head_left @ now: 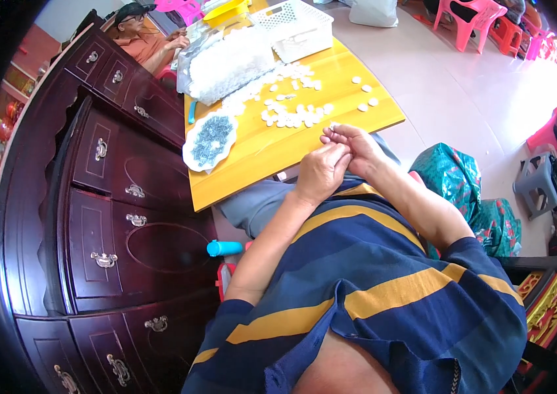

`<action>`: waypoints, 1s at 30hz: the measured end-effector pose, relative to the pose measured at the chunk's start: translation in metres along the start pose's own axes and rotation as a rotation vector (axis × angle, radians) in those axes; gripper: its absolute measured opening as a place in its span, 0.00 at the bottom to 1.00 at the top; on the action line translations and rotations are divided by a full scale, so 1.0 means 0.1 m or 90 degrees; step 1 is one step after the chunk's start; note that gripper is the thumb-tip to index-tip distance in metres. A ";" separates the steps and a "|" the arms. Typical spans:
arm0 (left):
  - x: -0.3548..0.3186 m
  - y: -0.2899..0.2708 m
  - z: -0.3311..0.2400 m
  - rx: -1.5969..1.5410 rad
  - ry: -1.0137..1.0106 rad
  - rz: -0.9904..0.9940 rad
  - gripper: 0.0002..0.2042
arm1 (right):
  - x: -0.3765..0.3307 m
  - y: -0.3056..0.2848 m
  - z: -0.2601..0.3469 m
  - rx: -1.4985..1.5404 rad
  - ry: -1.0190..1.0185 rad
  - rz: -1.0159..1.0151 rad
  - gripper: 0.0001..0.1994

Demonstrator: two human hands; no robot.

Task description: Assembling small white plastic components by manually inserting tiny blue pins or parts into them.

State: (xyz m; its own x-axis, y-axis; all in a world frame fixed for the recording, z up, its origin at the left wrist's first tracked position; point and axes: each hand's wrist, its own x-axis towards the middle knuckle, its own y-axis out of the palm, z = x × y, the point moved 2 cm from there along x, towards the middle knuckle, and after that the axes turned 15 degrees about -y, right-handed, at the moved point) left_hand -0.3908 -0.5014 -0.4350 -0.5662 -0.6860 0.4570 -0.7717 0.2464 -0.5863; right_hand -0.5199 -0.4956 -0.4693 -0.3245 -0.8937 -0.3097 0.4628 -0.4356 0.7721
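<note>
My left hand [321, 172] and my right hand [357, 150] meet just off the table's near edge, above my lap. Both have their fingers closed and touching one another; whatever they pinch is too small or too hidden to make out. Beyond them, many small round white pieces [295, 118] lie scattered on the yellow wooden table [350, 85]. To the left, a white scalloped dish [194, 150] holds a heap of small dark grey-blue pieces [212, 138]. Behind it leans a big clear plastic bag [229, 65] full of white pieces.
A white perforated basket [301, 39] and a yellow container [226, 12] stand at the table's far end, where another person [143, 43] sits. A dark wooden cabinet [127, 217] lines the left. Green patterned bags [449, 174] and a grey stool [538, 184] are at the right.
</note>
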 end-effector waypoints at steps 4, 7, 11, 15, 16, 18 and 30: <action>0.01 0.00 0.05 -0.056 -0.018 0.042 0.05 | -0.04 0.05 0.03 -0.010 -0.015 -0.027 0.08; -0.01 0.05 0.11 -0.130 -0.099 0.082 0.06 | -0.02 0.02 0.02 -0.014 -0.015 -0.016 0.09; -0.02 0.10 0.22 -0.257 -0.267 0.188 0.07 | 0.01 -0.02 -0.02 -0.007 -0.015 0.000 0.10; -0.01 0.06 0.24 -0.263 -0.306 0.216 0.06 | -0.08 0.06 0.00 0.002 -0.007 -0.021 0.06; -0.01 0.05 0.23 -0.246 -0.314 0.224 0.06 | -0.09 0.07 0.01 0.008 -0.004 -0.026 0.07; 0.00 0.04 0.21 -0.230 -0.321 0.231 0.06 | -0.10 0.07 0.01 0.013 -0.001 -0.031 0.07; 0.02 -0.03 0.11 -0.324 -0.415 0.271 0.05 | -0.08 0.04 0.02 0.027 0.023 0.044 0.10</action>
State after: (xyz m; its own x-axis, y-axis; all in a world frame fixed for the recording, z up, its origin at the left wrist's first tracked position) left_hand -0.3862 -0.5110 -0.4394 -0.6751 -0.6799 -0.2861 -0.6575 0.7305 -0.1844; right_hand -0.5177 -0.4899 -0.4630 -0.2628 -0.9253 -0.2733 0.4480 -0.3679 0.8148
